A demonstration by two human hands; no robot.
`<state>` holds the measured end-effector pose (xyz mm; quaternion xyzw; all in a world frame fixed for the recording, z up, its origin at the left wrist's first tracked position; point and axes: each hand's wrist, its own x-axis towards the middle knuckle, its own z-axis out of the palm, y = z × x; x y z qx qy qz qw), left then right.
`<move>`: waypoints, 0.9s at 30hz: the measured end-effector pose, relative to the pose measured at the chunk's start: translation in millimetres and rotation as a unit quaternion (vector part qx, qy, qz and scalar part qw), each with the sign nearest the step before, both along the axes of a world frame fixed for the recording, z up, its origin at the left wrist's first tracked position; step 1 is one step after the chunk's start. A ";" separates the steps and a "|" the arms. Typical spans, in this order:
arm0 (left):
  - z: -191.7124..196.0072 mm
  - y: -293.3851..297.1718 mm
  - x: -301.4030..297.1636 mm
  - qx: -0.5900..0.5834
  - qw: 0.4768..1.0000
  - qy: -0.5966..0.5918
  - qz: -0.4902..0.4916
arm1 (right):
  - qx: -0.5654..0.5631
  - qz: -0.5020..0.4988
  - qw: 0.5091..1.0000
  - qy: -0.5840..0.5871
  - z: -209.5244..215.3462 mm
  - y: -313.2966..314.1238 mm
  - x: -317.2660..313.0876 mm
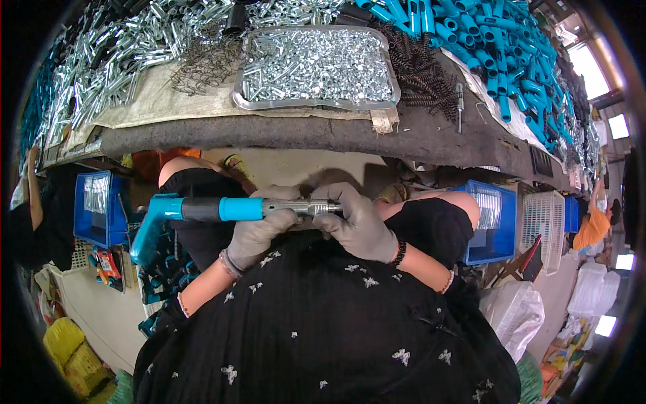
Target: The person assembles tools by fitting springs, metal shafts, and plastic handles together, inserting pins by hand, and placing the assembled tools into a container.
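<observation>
A teal gun-shaped hand tool [241, 209] with an angled handle, a black band and a metal barrel lies level above my lap, its handle to the left. My left hand [254, 237], in a grey glove, is closed round the metal barrel beside the teal sleeve. Also gloved, my right hand [358, 225] has its fingers closed on the barrel's tip end, where a dark narrow piece sticks out. Whether the right fingers hold a separate small part there, I cannot tell.
A bench [282, 138] ahead bears a tray [316, 105] of small metal parts, dark springs [427, 74], metal tubes [87, 84] and teal housings [494, 47]. Blue crates [101, 232] stand at both sides. Other people's arms show at the far left and right.
</observation>
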<state>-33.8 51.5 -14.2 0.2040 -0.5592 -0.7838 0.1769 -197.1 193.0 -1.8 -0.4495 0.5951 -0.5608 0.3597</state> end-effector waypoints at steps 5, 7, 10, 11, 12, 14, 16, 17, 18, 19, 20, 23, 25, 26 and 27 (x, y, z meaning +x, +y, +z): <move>-6.1 3.3 2.3 0.030 0.999 -0.008 -0.016 | 0.042 0.003 0.992 0.121 -6.0 -5.6 -9.0; -3.7 6.9 3.6 0.062 0.997 -0.015 0.040 | -0.149 -0.081 0.953 0.250 -6.1 -13.3 -3.3; -6.4 4.8 5.4 0.065 0.997 -0.024 0.017 | 0.058 -0.056 0.992 0.099 0.0 0.5 -3.4; -6.5 4.7 4.1 0.057 0.998 -0.014 0.005 | 0.059 -0.056 0.992 0.099 -2.5 -0.5 -2.2; -7.2 3.8 2.3 0.048 0.999 -0.003 -0.008 | -0.002 -0.076 0.987 0.142 -7.9 -3.9 -1.1; -18.3 5.4 2.3 0.073 0.997 0.010 0.007 | -0.063 -0.095 0.976 0.185 -5.9 -4.8 -1.3; -16.3 7.2 1.8 0.099 0.995 0.022 0.020 | 0.121 -0.057 0.990 -0.044 10.8 1.6 0.1; -10.1 7.6 1.5 0.071 0.997 0.001 0.014 | 0.122 -0.058 0.990 -0.044 4.1 -0.5 1.5; -6.6 7.3 0.0 0.042 0.999 -0.021 0.008 | -0.011 -0.080 0.996 0.039 -7.2 -6.7 2.8; -8.9 7.2 -0.1 0.042 0.999 -0.020 0.008 | -0.142 -0.100 0.977 0.122 -13.6 -10.1 3.0; -13.5 7.2 0.8 0.055 0.998 -0.012 0.012 | -0.143 -0.100 0.977 0.123 -14.0 -5.8 -0.1; -29.0 1.8 5.4 0.069 0.997 0.008 -0.018 | 0.119 0.032 0.990 0.076 -9.4 12.0 -14.6; -32.7 -0.4 3.7 0.069 0.996 0.017 -0.058 | 0.040 -0.001 0.992 0.122 -10.5 3.2 -10.1; -32.6 0.1 4.1 0.053 0.998 0.008 -0.039 | -0.039 -0.034 0.984 0.168 -10.3 0.3 -8.4; -32.1 0.7 5.0 0.037 0.999 0.000 -0.019 | -0.039 -0.033 0.984 0.168 -8.1 0.9 -7.1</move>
